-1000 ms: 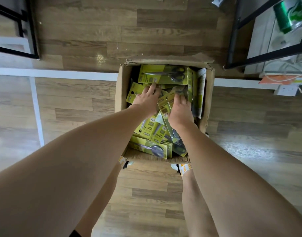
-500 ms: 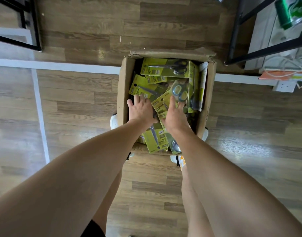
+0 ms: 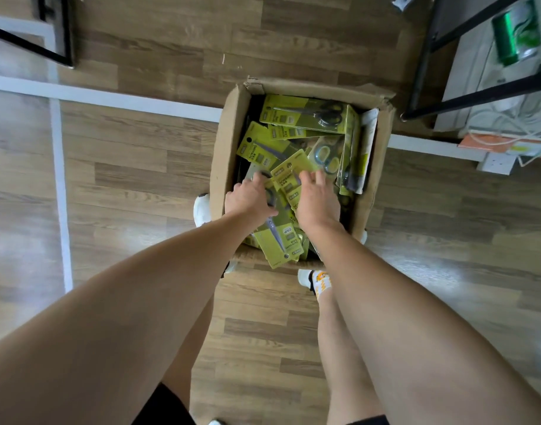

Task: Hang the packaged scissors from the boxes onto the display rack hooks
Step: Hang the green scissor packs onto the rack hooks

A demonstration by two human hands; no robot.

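Hands reached into cardboard box (image 3: 229, 142) | left hand (image 3: 247, 200) curled round a scissors pack (image 3: 277, 234) beneath its fingers | right hand (image 3: 316, 200) pinching a yellow pack (image 3: 289, 174) at its fingertips, likely to free it from the heap | more packaged scissors (image 3: 306, 113) piled beyond the fingertips | rack hooks not seen.

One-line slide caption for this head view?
Both hands, left hand and right hand, dig among yellow-green packaged scissors in brown cardboard box.

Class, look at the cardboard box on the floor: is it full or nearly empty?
Full: yellow-green scissor packs pile up to the cardboard box rim.
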